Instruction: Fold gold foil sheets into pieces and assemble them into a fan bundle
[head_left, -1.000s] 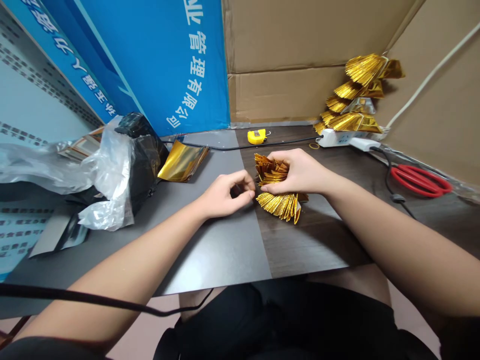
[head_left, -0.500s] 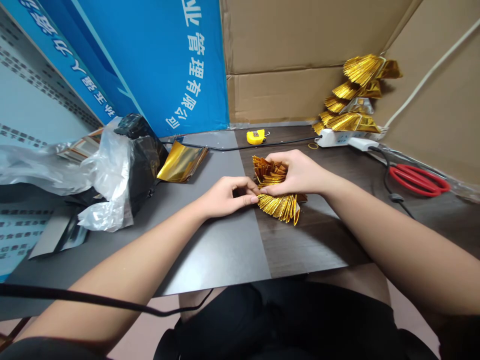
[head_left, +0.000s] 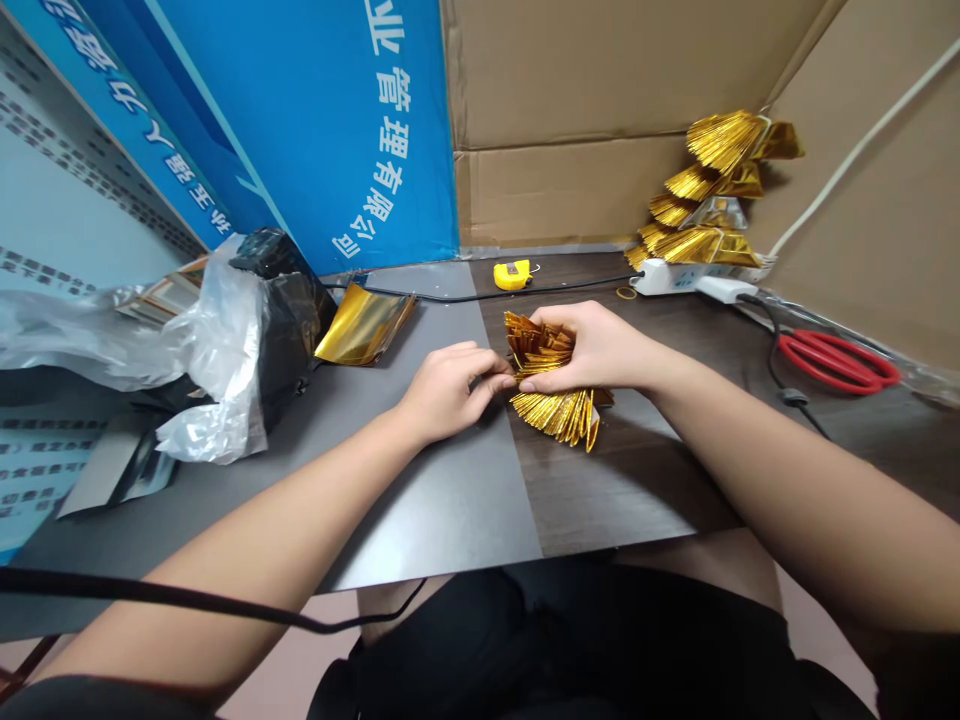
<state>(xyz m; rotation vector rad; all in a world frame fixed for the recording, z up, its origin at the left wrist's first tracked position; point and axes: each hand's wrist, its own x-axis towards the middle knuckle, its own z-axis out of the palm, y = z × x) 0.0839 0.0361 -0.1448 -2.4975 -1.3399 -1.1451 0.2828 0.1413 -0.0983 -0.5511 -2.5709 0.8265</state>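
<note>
A thick bundle of folded gold foil paper, its many pleated edges fanned out, is over the dark wood-look part of the desk. My right hand is closed around its right side, thumb in front and fingers behind. At the bundle's left edge my left hand makes a pinch, thumb and fingertips together on the foil. The exact bit between those fingertips is too small to make out. Some flat gold foil sheets lie in a stack further left.
Several finished-looking gold foil bundles are piled at the back right, by a white power strip. Red-handled scissors lie below them. A yellow tape measure and a rubber band sit at the back. Plastic bags stand left.
My left thumb has moved up and in, so its fingers close into a tighter pinch at the foil's left edge. The right hand and the bundle hardly move.
</note>
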